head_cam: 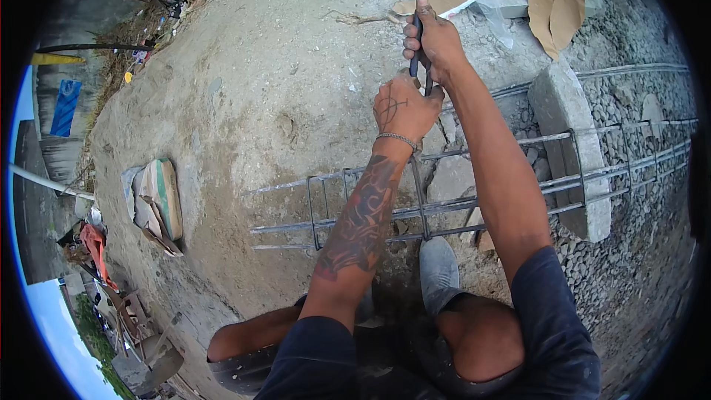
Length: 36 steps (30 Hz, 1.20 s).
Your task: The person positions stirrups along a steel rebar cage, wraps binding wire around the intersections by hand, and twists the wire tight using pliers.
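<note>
My right hand [436, 39] is closed round the dark handles of a hand tool [415, 47], which looks like pliers or nippers. My left hand [408, 108], with a bracelet at the wrist, is just below it, near the tool's head; whether it holds wire or part of the tool is hidden by the fingers. Below my hands lies a rebar cage [444, 208] of long steel bars and square stirrups, running from left of my left forearm to the right edge. My left forearm passes over the cage, and a stirrup stands just under my wrist.
A concrete block [575, 144] stands across the cage at right, with gravel [627, 103] around it. Torn paper bags [555, 5] lie at the top right. A partly opened cement bag [166, 197] rests on the ground at left. My shoe [439, 266] is beside the cage.
</note>
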Tool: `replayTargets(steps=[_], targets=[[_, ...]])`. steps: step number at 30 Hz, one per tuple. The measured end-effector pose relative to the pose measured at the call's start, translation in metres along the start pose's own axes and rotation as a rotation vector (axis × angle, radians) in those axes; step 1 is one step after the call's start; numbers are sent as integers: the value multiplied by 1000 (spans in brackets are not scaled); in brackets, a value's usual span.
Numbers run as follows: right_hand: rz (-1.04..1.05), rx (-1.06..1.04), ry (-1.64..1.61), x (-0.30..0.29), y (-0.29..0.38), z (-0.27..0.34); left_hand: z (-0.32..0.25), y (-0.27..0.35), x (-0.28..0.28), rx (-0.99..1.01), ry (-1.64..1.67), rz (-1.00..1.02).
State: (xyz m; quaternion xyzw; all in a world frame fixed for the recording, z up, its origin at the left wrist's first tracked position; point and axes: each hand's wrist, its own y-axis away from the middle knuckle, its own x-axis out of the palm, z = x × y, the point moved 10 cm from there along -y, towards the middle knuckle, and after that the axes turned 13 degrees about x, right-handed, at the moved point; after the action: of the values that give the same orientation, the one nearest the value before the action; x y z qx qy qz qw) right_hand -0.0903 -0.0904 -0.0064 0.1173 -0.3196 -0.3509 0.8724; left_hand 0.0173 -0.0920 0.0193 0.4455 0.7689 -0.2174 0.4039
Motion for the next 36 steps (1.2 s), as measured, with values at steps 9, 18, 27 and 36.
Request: replayTargets(steps=[9,18,27,36], targets=[[132,102,-260,12,4,5,4,24,19,2,767,410],[136,-43,99,15,71,53,-34,76,-8,428,110,734],[76,345,233,-39,133,-40,-49,198,66,396,116,812],[121,411,23,-46,162,-43,-55,210,19,669,-34,421]])
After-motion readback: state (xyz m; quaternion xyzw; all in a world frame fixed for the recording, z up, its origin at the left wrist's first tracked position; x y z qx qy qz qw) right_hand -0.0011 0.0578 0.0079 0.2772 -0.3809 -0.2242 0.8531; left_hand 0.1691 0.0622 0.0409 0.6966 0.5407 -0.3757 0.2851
